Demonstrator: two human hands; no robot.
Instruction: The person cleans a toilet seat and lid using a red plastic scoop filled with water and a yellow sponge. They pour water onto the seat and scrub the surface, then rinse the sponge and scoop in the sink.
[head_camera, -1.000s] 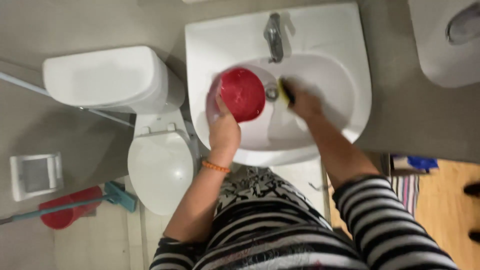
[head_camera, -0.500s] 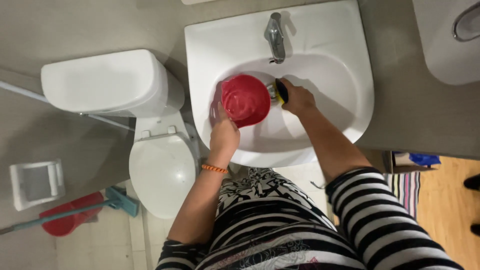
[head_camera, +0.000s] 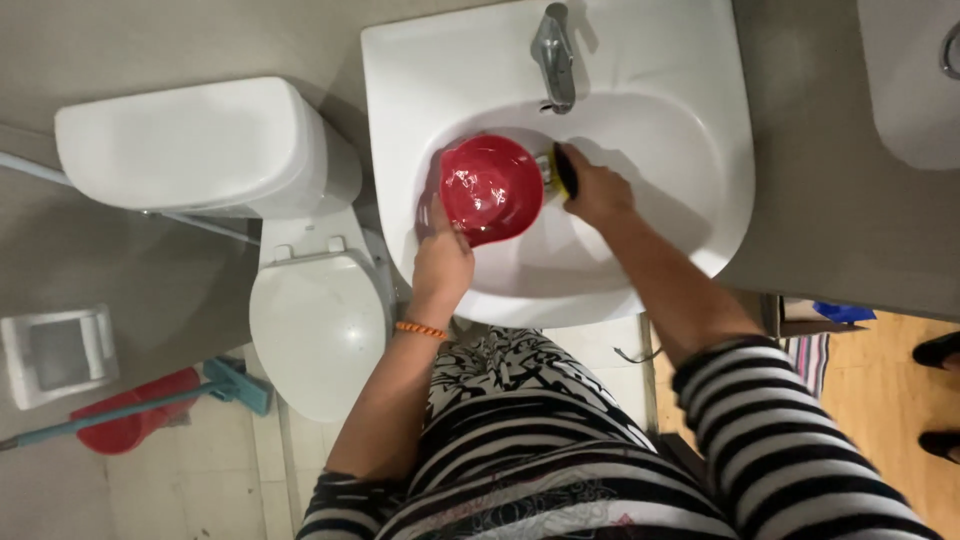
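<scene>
A red bowl (head_camera: 492, 188) sits tipped inside the white sink (head_camera: 660, 250), just below the tap (head_camera: 553, 55). The left hand (head_camera: 442, 258) holds the bowl's near rim, its fingers wrapped round the edge. The right hand (head_camera: 597, 190) is just to the right of the bowl, fingers curled tight on a yellow and dark sponge (head_camera: 562, 170) that touches the bowl's side. A white toilet (head_camera: 315, 320) stands to the left of the sink.

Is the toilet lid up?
No, the white toilet lid is down, covering the seat beside the sink.
</scene>
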